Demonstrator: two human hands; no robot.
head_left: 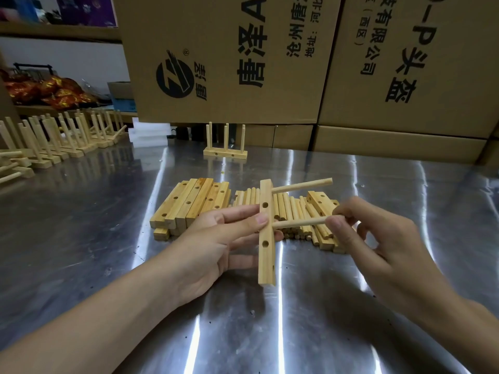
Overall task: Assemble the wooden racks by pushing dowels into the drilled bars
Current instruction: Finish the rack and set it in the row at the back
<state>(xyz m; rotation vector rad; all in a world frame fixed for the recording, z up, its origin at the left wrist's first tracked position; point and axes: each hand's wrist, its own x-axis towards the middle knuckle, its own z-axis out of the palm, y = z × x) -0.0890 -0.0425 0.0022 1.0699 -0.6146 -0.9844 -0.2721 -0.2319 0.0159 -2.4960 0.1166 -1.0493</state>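
My left hand (216, 238) grips a drilled wooden bar (266, 252), held upright above the metal table (108, 238). One dowel (302, 185) sticks out to the right from the bar's upper end. My right hand (378, 238) pinches a second dowel (297, 223) by its right end, with its left end at the bar's side, level with my left thumb. Behind the hands lie a stack of drilled bars (189, 203) and a heap of loose dowels (291, 209).
An assembled rack (225, 147) stands upright near the table's back. A row of several finished racks (62, 136) lines the left side. Large cardboard boxes (351, 63) wall off the back. White foam pieces (148, 133) lie by the boxes.
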